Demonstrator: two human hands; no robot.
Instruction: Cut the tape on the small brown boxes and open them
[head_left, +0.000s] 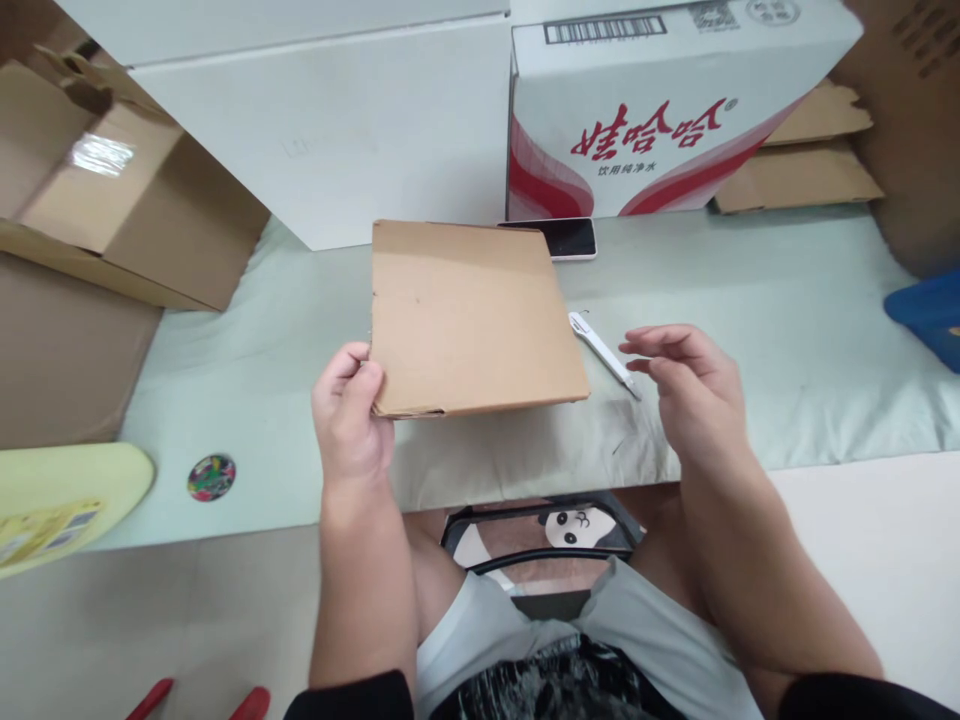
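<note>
A flat, squarish piece of brown cardboard (472, 315) is held tilted over the cloth-covered table. My left hand (352, 415) grips its lower left corner, thumb on top and fingers at the side and underneath. My right hand (686, 385) is off the cardboard, to its right, with fingers bent and apart and nothing visible in them. Between the cardboard and that hand lies a white utility knife (602, 353), its tip pointing toward me. Behind the cardboard's upper right corner a phone (570, 239) lies partly hidden.
A large white box (360, 130) and a white printed carton (645, 130) stand along the back. Brown boxes (172, 200) fill the left side. A yellow package (67, 500) and a round colourful disc (211, 477) lie front left; a blue object (930, 315) sits at right.
</note>
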